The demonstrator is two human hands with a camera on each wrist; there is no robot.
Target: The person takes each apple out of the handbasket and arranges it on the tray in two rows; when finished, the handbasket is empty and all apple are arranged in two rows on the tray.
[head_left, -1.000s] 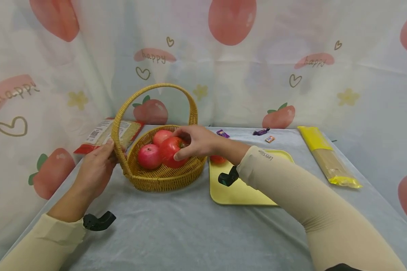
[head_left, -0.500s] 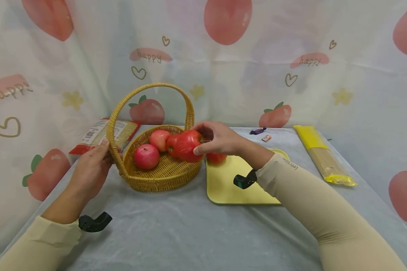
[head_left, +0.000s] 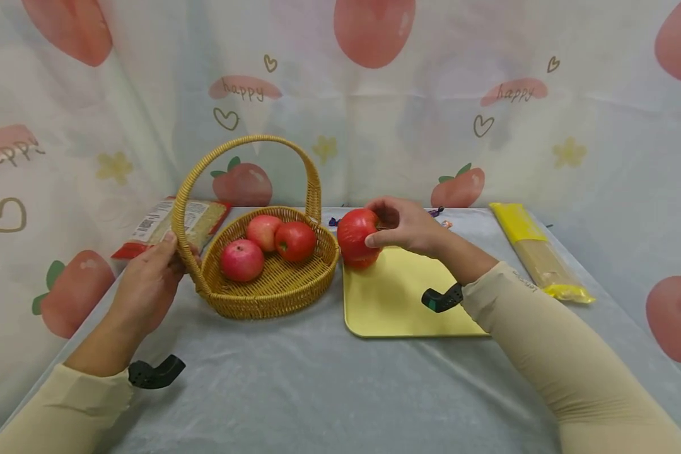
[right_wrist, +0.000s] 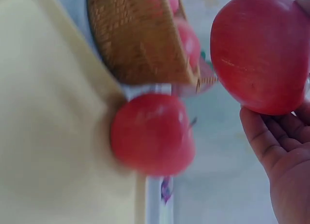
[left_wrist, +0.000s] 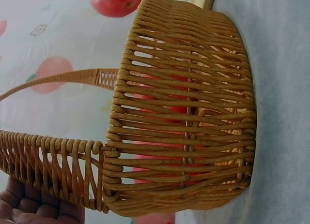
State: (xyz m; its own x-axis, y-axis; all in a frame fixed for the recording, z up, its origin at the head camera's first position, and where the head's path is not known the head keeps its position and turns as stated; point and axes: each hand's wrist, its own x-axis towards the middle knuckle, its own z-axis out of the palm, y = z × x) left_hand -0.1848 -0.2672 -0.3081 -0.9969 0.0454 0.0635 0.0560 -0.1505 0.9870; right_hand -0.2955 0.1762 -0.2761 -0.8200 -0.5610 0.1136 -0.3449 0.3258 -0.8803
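Observation:
My left hand (head_left: 147, 284) grips the lower left end of the handle on a wicker basket (head_left: 272, 307). Inside the basket lie three apples: a pink one (head_left: 242, 260), a paler one (head_left: 263, 231) and a red one (head_left: 296, 241). Between its thumb and fingers, my right hand (head_left: 417, 232) holds a red apple (head_left: 356, 231) by the stem side, above the left back corner of a yellow tray (head_left: 408, 309). Another red apple (right_wrist: 152, 134) rests on that tray; the right wrist view shows it apart from the held apple (right_wrist: 261, 52).
A red-edged bag of grain (head_left: 164, 221) lies behind the basket at the left. On the right is a long yellow packet (head_left: 533, 249). Small wrapped candies, one purple (head_left: 436, 212), lie at the back, partly behind the right hand. A printed curtain hangs behind the table.
My right hand has lifted the red apple out of the basket and carried it right, over the tray. The left hand keeps its grip on the basket handle.

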